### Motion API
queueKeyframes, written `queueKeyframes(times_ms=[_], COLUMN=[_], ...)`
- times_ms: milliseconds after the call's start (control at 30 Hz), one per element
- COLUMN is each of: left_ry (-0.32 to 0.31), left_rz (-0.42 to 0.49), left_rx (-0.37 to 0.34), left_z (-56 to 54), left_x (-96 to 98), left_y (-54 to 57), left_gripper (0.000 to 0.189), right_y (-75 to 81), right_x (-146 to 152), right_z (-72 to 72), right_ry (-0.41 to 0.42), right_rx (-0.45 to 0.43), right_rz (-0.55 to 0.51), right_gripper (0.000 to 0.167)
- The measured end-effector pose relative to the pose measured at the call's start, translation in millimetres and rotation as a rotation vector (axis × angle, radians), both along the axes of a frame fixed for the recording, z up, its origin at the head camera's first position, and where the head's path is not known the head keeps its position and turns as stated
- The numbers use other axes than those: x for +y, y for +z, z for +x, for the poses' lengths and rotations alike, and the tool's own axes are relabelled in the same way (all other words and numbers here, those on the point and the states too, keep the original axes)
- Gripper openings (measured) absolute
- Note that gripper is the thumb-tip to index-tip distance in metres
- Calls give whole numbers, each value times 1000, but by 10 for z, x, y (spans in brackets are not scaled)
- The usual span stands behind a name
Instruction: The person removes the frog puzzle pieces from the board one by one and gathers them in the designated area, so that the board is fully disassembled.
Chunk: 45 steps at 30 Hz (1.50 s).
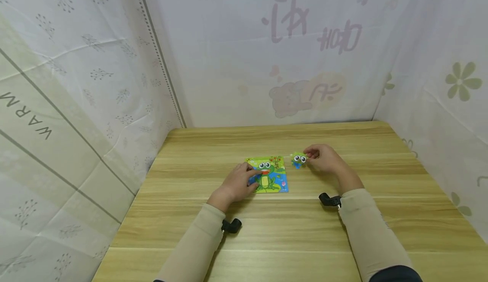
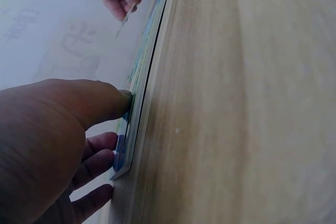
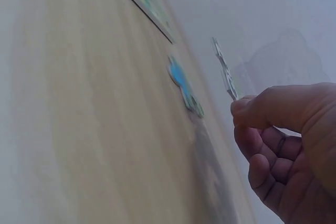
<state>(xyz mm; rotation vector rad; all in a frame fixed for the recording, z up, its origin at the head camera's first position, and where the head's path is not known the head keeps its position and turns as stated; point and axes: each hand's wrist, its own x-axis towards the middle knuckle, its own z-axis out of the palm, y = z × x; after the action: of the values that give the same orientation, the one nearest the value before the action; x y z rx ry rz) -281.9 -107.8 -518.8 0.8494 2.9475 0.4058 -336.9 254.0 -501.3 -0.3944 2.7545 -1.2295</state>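
Note:
A square frog puzzle (image 1: 275,176), with a green frog on a blue and green background, lies flat on the wooden table. My left hand (image 1: 238,182) rests over its left side, fingers stretched across the picture and thumb on its near part. In the left wrist view, the thumb presses on the top of the thin board (image 2: 137,87). Just right of the puzzle, my right hand (image 1: 324,161) pinches a small puzzle piece (image 1: 300,158) with two frog eyes between thumb and index finger, raised above the table. Below it lies another, partly blue puzzle piece (image 3: 181,81).
The wood-grain table (image 1: 274,235) reaches back to a pale printed curtain (image 1: 228,53), with more curtain at both sides. A small black camera (image 1: 231,226) sits at the left wrist and another black camera (image 1: 329,200) at the right wrist.

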Motion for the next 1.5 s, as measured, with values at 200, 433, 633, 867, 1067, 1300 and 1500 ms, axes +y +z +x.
queueKeyframes(times_ms=[200, 433, 633, 867, 1067, 1300, 1500], left_ry=[6, -1, -5, 6, -3, -8, -5], left_rz=[8, 34, 29, 45, 52, 48, 52], left_rx=[-5, 5, 5, -26, -25, -20, -34], left_z=[18, 38, 44, 36, 28, 18, 33], left_x=[0, 1, 2, 0, -3, -2, -5], left_y=[21, 51, 55, 33, 21, 26, 63], left_gripper=[46, 45, 45, 51, 60, 61, 61], right_y=[-20, -84, -130, -164, -156, -159, -151], right_x=[134, 252, 330, 371, 387, 391, 390], right_z=[-11, -16, -8, -4, 15, 22, 29], right_ry=[-21, -38, -39, -41, -48, -63, -66], right_rx=[9, -20, -28, -18, -19, -30, -31], right_rz=[14, 15, 29, 31, 39, 29, 45], right_gripper=[27, 26, 26, 25, 26, 25, 26])
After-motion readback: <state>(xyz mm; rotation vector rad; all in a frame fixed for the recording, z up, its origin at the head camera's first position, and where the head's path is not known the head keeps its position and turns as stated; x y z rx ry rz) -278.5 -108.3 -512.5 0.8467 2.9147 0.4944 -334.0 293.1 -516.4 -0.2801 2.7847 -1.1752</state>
